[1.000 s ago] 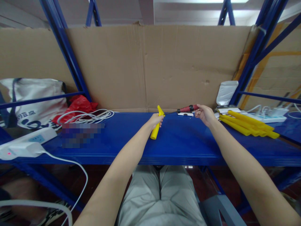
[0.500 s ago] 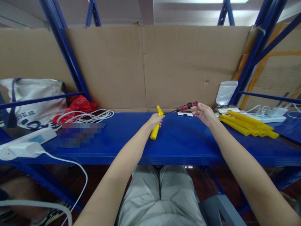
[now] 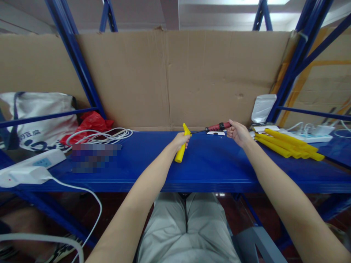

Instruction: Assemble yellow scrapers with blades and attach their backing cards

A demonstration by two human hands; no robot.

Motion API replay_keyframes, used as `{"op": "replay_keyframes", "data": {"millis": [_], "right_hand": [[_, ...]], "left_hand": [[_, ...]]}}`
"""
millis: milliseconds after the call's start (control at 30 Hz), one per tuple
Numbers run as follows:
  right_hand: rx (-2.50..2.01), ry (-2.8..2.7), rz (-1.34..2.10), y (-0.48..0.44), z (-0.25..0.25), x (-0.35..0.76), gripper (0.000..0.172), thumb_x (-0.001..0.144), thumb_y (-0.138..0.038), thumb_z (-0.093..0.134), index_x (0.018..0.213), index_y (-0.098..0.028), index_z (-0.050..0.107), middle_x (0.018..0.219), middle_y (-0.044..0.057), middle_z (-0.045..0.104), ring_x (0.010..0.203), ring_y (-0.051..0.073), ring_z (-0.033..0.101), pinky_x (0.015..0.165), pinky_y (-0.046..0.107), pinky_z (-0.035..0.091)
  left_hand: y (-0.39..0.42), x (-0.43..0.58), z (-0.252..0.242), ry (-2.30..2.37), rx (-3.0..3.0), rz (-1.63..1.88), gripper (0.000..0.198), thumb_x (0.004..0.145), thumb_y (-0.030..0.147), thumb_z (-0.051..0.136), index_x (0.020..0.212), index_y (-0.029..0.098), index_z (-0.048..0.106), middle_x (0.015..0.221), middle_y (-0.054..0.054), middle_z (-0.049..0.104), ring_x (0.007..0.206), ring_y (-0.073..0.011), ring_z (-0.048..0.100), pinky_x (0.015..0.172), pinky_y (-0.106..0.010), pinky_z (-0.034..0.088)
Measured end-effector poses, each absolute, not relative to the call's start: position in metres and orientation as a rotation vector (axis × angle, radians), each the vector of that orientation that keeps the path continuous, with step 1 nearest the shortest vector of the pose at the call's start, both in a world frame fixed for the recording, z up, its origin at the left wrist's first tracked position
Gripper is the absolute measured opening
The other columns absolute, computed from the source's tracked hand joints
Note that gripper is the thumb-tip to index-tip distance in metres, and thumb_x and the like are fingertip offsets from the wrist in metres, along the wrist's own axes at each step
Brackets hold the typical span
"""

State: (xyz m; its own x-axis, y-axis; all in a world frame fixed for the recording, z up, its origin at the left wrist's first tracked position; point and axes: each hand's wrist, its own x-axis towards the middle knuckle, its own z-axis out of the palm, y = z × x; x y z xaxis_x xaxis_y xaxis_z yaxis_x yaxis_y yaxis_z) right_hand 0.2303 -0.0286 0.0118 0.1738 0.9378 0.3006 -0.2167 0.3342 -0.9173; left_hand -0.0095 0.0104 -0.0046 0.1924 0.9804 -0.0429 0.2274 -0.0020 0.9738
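My left hand (image 3: 182, 139) is closed round a yellow plastic handle (image 3: 180, 155), a tube with a curved, pointed top, held tilted above the blue shelf. My right hand (image 3: 238, 132) pinches the end of a red and black screwdriver (image 3: 218, 127) between its fingers. The screwdriver lies nearly level, its thin dark shaft pointing left to the yellow handle, just beside my left fingers. Whether the tip sits in a screw is too small to tell. Behind the screwdriver, a small white-edged item (image 3: 215, 133) lies on the shelf.
Several yellow tubes (image 3: 290, 146) are piled at the right, near a white power strip (image 3: 315, 135) and an open white box (image 3: 263, 109). At the left are a coiled white cable (image 3: 115, 135), a red bag (image 3: 91, 124) and another power strip (image 3: 52, 159). Cardboard (image 3: 123, 80) stands behind.
My right fingers have shifted their grip on the screwdriver's end and curled in more. The screwdriver has turned about its length and its handle end sits slightly lower. My left hand stays put.
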Motion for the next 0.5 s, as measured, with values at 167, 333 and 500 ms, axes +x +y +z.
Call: {"op": "replay_keyframes", "data": {"millis": [167, 333, 500], "right_hand": [[-0.848, -1.082, 0.967, -0.0319, 0.0142, 0.2272, 0.016, 0.082, -0.033, 0.061, 0.077, -0.019, 0.055, 0.05, -0.004, 0.052, 0.041, 0.007, 0.047, 0.041, 0.018, 0.039], [-0.823, -1.132, 0.949, -0.0323, 0.014, 0.226, 0.015, 0.079, -0.026, 0.065, 0.074, -0.019, 0.054, 0.06, -0.002, 0.061, 0.05, 0.007, 0.055, 0.052, 0.018, 0.047], [-0.834, -1.099, 0.895, -0.0281, 0.0104, 0.2291, 0.026, 0.074, -0.033, 0.071, 0.067, -0.019, 0.051, 0.052, -0.004, 0.054, 0.044, 0.006, 0.049, 0.044, 0.017, 0.043]], "left_hand": [[0.0122, -0.0095, -0.0062, 1.235, 1.443, 0.948, 0.008, 0.081, 0.008, 0.049, 0.078, 0.015, 0.05, 0.048, 0.009, 0.039, 0.033, -0.0037, 0.035, 0.04, -0.018, 0.03], [0.0128, -0.0095, -0.0063, 1.238, 1.443, 0.941, 0.009, 0.081, 0.007, 0.047, 0.081, 0.015, 0.051, 0.048, 0.009, 0.038, 0.034, -0.0047, 0.035, 0.041, -0.019, 0.031], [0.0115, -0.0095, -0.0051, 1.24, 1.44, 0.936, 0.009, 0.082, 0.007, 0.047, 0.081, 0.015, 0.051, 0.047, 0.009, 0.038, 0.033, -0.0047, 0.036, 0.041, -0.019, 0.031]]}}
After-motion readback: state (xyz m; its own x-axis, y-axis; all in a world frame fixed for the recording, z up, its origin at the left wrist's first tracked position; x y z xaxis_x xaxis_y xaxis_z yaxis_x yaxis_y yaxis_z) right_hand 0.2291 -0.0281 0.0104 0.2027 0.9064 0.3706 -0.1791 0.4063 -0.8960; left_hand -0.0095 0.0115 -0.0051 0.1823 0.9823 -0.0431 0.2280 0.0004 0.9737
